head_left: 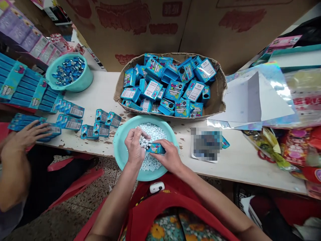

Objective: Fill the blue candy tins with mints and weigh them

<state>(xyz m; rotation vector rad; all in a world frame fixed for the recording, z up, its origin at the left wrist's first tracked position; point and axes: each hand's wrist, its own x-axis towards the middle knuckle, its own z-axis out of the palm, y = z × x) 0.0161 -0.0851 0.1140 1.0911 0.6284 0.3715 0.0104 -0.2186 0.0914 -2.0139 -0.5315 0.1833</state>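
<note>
Over a turquoise basin (120,154) of small pale candies (153,130), my right hand (171,156) grips a small blue candy box (155,148) lying on its side. My left hand (135,144) is curled around a clump of the pale candies, held against the left end of that box. Some candies show between its fingers. Behind the basin stands a cut-down cardboard tray (222,108) heaped with similar blue boxes (175,90).
Left of the basin, several blue boxes (101,130) stand on the white table (105,90). A co-worker's hand (32,134) rests on more boxes. A turquoise bucket (80,82) holds blue-and-silver pieces. Shiny sheets (240,97) and candy bags (298,144) lie right.
</note>
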